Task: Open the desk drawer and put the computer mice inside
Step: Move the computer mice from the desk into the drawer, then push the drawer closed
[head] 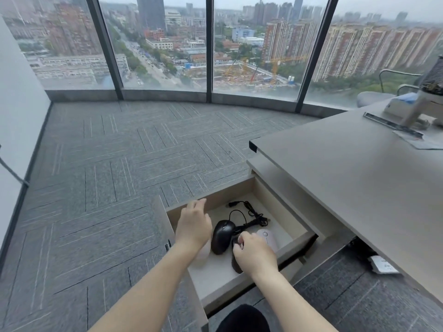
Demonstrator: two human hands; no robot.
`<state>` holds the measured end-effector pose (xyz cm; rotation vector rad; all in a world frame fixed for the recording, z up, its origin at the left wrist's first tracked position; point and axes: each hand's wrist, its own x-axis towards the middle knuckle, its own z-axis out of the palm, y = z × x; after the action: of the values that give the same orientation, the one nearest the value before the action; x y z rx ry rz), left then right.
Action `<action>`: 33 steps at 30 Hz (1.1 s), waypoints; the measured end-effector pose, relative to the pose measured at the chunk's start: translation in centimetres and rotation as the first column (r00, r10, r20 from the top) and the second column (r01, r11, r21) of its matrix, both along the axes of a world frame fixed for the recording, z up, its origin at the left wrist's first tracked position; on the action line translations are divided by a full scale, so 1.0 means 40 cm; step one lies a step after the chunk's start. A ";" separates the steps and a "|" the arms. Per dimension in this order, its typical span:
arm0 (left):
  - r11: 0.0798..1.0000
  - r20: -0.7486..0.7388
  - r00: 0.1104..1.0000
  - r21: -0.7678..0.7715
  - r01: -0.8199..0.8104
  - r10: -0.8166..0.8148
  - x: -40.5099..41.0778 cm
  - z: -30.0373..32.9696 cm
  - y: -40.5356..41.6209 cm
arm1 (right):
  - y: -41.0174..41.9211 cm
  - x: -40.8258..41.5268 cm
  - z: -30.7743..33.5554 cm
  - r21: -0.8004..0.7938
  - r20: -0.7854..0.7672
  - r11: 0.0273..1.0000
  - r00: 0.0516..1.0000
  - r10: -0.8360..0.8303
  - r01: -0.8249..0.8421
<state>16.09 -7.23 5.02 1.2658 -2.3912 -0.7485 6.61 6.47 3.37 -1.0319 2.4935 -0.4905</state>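
The desk drawer [217, 282] stands pulled out below the desk. Inside lie a black wired mouse [223, 236] with its tangled cable [251, 215], a pale pink mouse [267, 237] to its right, and a whitish mouse [203, 254] partly hidden under my left wrist. My left hand [194, 226] hovers over the drawer's left side, fingers spread, holding nothing. My right hand [254, 254] is curled around a dark mouse [236, 261] near the drawer's front, low inside it.
The grey desk top [347, 183] spreads to the right, with a monitor stand [417, 109] and papers at its far end. Grey carpet [107, 176] runs to the floor-to-ceiling windows. An office chair [388, 92] stands behind the desk. A white wall is at left.
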 end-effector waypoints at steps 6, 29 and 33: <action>0.982 -0.242 0.952 0.072 -0.176 0.189 0.150 0.047 0.042 | 0.086 0.105 0.040 -0.237 0.077 0.963 0.986 0.151 -0.129; 0.563 -0.343 0.862 0.822 0.083 0.374 0.156 -0.037 0.213 | 0.247 0.208 -0.005 -0.217 0.021 0.975 0.999 -0.045 0.048; 0.538 -0.365 0.871 0.831 0.145 0.329 0.061 -0.041 0.231 | 0.275 0.133 -0.004 -0.196 0.026 0.965 0.985 -0.170 0.172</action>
<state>18.53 1.99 3.37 1.2467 -1.4795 -2.0784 11.95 17.46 3.21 -0.8849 2.5788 -0.8074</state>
